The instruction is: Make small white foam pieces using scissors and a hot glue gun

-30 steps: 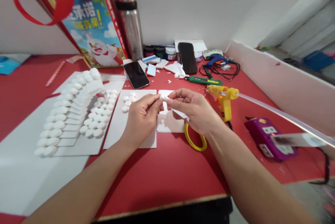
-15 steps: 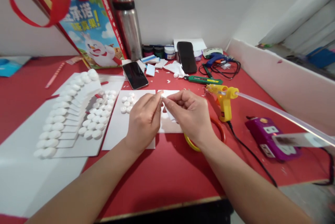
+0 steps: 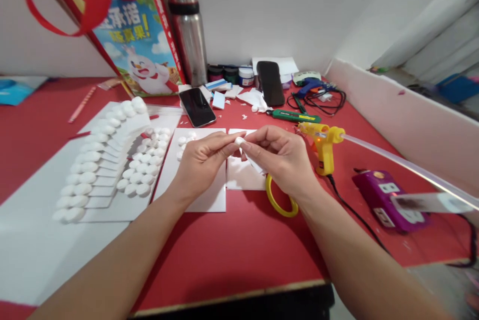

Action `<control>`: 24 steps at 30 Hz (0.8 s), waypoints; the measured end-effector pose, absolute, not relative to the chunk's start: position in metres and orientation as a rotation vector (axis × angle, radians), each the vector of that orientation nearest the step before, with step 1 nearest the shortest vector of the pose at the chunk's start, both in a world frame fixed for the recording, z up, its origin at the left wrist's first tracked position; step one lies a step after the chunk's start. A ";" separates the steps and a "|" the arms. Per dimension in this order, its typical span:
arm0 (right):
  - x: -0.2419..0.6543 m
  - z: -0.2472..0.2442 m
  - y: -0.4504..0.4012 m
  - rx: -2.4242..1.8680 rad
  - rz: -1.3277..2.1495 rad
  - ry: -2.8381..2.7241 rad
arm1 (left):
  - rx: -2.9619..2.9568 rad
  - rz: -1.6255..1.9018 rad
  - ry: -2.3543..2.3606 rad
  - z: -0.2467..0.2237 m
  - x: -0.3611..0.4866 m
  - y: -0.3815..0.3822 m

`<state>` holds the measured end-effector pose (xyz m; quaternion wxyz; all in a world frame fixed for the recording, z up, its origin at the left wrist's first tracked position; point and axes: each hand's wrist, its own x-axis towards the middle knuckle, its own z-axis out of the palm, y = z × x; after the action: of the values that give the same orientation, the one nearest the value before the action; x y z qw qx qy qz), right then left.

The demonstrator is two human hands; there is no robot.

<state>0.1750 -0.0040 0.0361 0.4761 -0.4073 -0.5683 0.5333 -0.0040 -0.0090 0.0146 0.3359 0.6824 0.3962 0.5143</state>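
Between the fingertips of my left hand (image 3: 205, 160) and my right hand (image 3: 279, 155) is a small white rounded piece (image 3: 239, 141), pinched from both sides. A strip of white paper (image 3: 255, 165) hangs below my right fingers. Under my hands lie two white boards, a left board (image 3: 209, 200) and a right board (image 3: 245, 180). Several small white discs (image 3: 183, 141) rest on the left board, partly hidden by my left hand. Further left stands a white stepped model (image 3: 112, 180) lined with rows of white discs (image 3: 138, 172).
A yellow glue gun (image 3: 324, 145) with a long clear stick stands at right, near yellow-handled scissors (image 3: 282, 202) and a purple power strip (image 3: 389, 200). Behind are a green cutter (image 3: 294, 116), two phones (image 3: 196, 106), a steel flask (image 3: 189, 35) and a gift bag (image 3: 138, 45).
My hands have shifted slightly right, and the white piece between my fingertips shows more clearly. My left hand has turned a little flatter. The whole view has moved slightly.
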 end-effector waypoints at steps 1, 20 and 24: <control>0.175 0.036 -0.004 -0.987 1.314 -1.385 | 1.811 1.350 1.021 0.015 -0.004 -0.009; 0.171 0.040 -0.007 -1.066 1.282 -1.425 | 2.076 1.388 1.153 0.014 -0.001 -0.016; 0.177 0.039 -0.001 -1.057 1.447 -1.243 | 2.020 1.400 1.209 0.015 0.002 -0.017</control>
<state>0.1767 -0.0005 0.0385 0.4622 -0.4297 -0.5056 0.5883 0.0021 -0.0169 0.0147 0.2001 0.7226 0.4326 0.5008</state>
